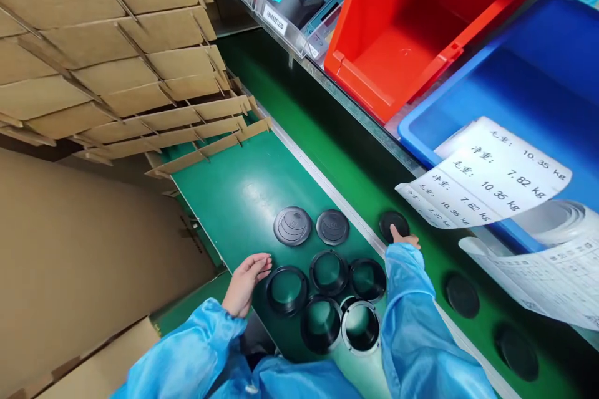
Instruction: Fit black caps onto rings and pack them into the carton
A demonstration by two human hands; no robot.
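A: Which step are you seeing in hand?

B: I'm judging it as disc handling at the green belt [337, 162]. A black disc [392, 219] is lying there, two o'clock from the black rings [305, 293], and the right hand's [406, 238] thumb is touching its face.

A: Gripping?

B: I can't tell; the other fingers are hiding their contact.

A: The left hand [248, 277]?

B: It's hovering nine o'clock of the rings, fingers sitting loosely bent, nothing showing between. I can't tell whether the tips are meeting.

A: What's the next move calling for?

B: Probably a secure rim hold, with the right sleeve [421, 330] clearing the rings.

A: What's escaping you?

B: Two farther discs [462, 295], four o'clock from that hand, are blurring. One ring is mostly hiding among others on the green surface [234, 199]. Paper slips [486, 174] are covering part of the blue bin [496, 100].
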